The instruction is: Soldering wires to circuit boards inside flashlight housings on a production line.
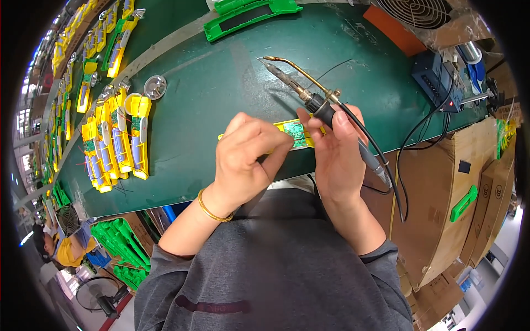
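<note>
My right hand (342,149) is closed around the dark handle of a soldering iron (316,105), its tip pointing up and to the left. A thin brass tube (301,70) runs along the iron, with a black hose trailing from it. Beneath my hands a yellow casing (309,124) lies on the table with a small green circuit board (295,131) in it. My left hand (243,149) covers the casing's left part, thumb and fingers pinched together beside the board. What they pinch, if anything, is too small to make out.
Several yellow casings (141,138) with batteries and wires stand at left, near a round reflector (155,87). Green plastic shells (248,22) lie at the far edge. A blue soldering station (433,83) sits at right, above cardboard boxes (425,187). Green parts (118,240) fill a box lower left.
</note>
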Demonstrator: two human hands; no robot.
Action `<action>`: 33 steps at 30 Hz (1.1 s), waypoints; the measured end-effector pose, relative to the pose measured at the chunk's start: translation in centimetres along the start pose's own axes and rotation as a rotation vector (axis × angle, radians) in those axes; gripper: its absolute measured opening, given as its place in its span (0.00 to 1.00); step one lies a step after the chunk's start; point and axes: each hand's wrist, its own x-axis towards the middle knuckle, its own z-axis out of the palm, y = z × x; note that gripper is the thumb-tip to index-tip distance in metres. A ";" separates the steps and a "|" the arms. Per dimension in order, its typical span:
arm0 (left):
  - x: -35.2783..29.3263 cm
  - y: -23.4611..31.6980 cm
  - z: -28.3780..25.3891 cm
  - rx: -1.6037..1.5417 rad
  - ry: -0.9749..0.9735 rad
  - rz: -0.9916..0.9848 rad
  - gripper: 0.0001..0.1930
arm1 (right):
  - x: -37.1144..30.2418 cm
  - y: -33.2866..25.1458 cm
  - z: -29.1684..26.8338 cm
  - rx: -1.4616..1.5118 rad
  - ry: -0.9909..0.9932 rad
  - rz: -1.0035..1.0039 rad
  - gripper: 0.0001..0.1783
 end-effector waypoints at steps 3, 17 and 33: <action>-0.2 0.4 0.4 0.080 0.012 0.040 0.09 | 0.1 0.0 -0.3 -0.025 -0.024 -0.034 0.09; 0.3 1.0 0.8 0.092 -0.029 -0.098 0.06 | -4.5 -4.6 -8.3 -0.679 -0.141 -0.324 0.15; 0.7 1.2 0.7 0.142 -0.103 -0.143 0.05 | -4.6 -4.4 -8.6 -0.890 -0.174 -0.198 0.09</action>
